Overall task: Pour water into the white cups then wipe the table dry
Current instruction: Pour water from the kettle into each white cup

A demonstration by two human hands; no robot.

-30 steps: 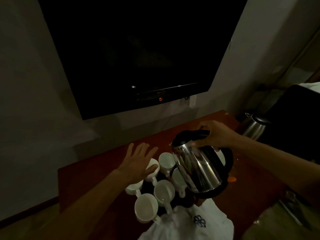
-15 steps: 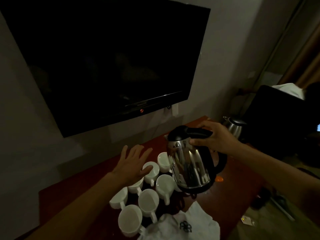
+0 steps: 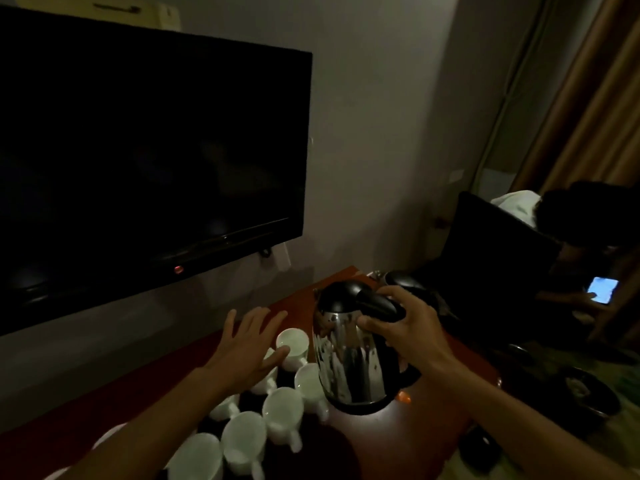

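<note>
Several white cups (image 3: pixel 282 410) stand clustered on a dark tray on the reddish-brown table (image 3: pixel 408 441). My right hand (image 3: pixel 407 327) grips the black handle of a steel kettle (image 3: pixel 349 362), held upright just right of the cups. Over the far cups my left hand (image 3: pixel 247 348) hovers with its fingers spread, the thumb near the rim of the farthest cup (image 3: pixel 292 341). No water stream is visible.
A dark television (image 3: pixel 138 161) hangs on the wall behind the table. A second kettle (image 3: pixel 403 280) stands at the table's far right corner. A small orange object (image 3: pixel 403 397) lies by the kettle's base. A person holding a lit phone (image 3: pixel 602 289) sits at right.
The kettle has swung from tilted over the cups to upright and shifted slightly right. The camera view has turned right and up, and the white cloth has left the frame.
</note>
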